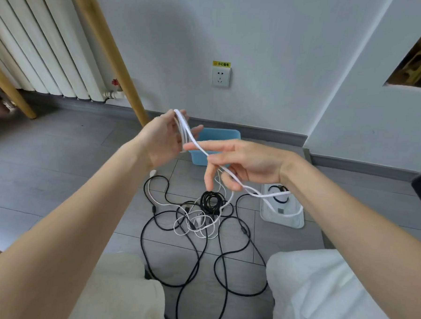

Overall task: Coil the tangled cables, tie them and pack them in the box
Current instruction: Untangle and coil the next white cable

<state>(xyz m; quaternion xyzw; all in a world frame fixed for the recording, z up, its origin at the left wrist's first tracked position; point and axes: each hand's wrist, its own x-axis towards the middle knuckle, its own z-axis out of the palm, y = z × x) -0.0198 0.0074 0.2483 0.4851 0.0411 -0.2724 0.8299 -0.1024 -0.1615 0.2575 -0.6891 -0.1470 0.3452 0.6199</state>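
A flat white cable (182,126) is wound in loops around my left hand (165,138), which grips it at chest height. The cable's free length runs down through my right hand (238,164), pinched between thumb and fingers, then trails to the floor at the right. Behind both hands stands the blue box (218,135), partly hidden. On the grey floor below lies a tangle of black and white cables (196,222), with a small black coil (211,200) at its top.
A white pouch (283,212) holding black ties lies on the floor at the right. Wooden chair legs (134,101) and a radiator (39,48) stand at the left. A wall socket (220,77) sits on the wall ahead. My knees fill the bottom corners.
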